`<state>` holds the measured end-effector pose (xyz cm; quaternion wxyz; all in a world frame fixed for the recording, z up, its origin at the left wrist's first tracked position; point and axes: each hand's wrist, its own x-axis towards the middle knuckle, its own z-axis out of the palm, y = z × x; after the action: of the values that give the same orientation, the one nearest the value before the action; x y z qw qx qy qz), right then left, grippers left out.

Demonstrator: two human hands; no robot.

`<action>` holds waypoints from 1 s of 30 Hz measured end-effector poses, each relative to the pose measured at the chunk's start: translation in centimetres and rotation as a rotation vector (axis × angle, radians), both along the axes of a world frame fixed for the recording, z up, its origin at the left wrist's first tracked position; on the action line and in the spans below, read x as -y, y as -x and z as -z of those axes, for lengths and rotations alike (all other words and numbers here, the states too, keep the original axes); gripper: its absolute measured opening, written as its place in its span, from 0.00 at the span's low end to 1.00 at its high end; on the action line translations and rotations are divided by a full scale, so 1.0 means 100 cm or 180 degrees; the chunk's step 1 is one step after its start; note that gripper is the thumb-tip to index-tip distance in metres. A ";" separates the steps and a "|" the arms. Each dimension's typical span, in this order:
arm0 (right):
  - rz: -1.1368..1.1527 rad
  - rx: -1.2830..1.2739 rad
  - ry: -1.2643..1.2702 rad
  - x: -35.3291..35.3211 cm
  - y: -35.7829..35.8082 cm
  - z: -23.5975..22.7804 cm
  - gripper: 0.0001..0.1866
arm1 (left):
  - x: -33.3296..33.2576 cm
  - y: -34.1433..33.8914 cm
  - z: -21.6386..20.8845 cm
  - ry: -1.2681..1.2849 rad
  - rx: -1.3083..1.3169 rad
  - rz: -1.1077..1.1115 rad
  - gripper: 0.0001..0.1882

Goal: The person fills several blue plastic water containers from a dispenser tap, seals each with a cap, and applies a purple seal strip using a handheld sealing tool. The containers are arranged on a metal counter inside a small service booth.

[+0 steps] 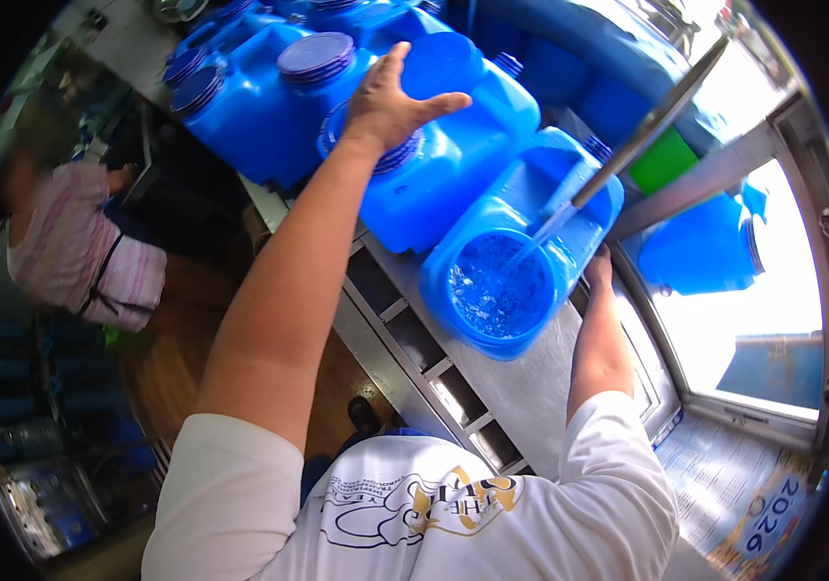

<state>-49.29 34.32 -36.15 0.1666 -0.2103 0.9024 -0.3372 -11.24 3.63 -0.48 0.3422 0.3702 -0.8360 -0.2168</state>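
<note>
A blue jug sits tilted toward me on the metal counter, its wide round mouth uncapped. From a slanting metal pipe, a clear stream runs into the mouth, and the water inside is bubbling. My right hand is against the jug's right side, its fingers mostly hidden. My left hand reaches over a neighbouring blue jug, thumb and fingers spread apart. Beside its thumb is a round blue lid-like disc; whether the hand touches it, I cannot tell.
Several more blue jugs with purple-blue caps crowd the counter's far left. The metal counter has openings along its front edge. At right, another blue jug shows by the framed window. A person in a striped top stands at left.
</note>
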 end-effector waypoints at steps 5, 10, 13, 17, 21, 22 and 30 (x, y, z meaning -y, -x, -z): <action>0.0289 0.0136 -0.0164 0.005 -0.035 -0.045 0.43 | -0.005 -0.002 -0.005 -0.0110 0.0201 -0.0080 0.69; 0.0291 0.0072 -0.0342 0.006 -0.037 -0.049 0.42 | -0.006 -0.004 -0.009 -0.0242 0.0208 -0.0012 0.68; 0.0206 -0.0018 -0.0272 0.003 -0.038 -0.044 0.41 | -0.011 -0.001 -0.012 -0.0306 0.0217 -0.0020 0.68; 0.0266 0.0135 -0.0229 0.005 -0.042 -0.050 0.41 | -0.011 -0.002 -0.012 -0.0280 0.0292 -0.0044 0.69; 0.0298 0.0184 -0.0221 0.003 -0.040 -0.047 0.41 | -0.010 -0.002 -0.010 -0.0275 0.0370 -0.0061 0.69; 0.0286 0.0181 -0.0204 0.002 -0.038 -0.045 0.41 | -0.009 -0.001 -0.009 -0.0281 0.0353 -0.0049 0.69; 0.0333 0.0126 -0.0136 0.002 -0.039 -0.038 0.41 | -0.008 -0.002 -0.008 -0.0230 0.0381 -0.0019 0.69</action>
<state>-45.38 34.15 -32.36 0.1711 -0.1526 0.9157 -0.3302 -11.01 4.38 0.33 0.2786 0.3972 -0.8455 -0.2231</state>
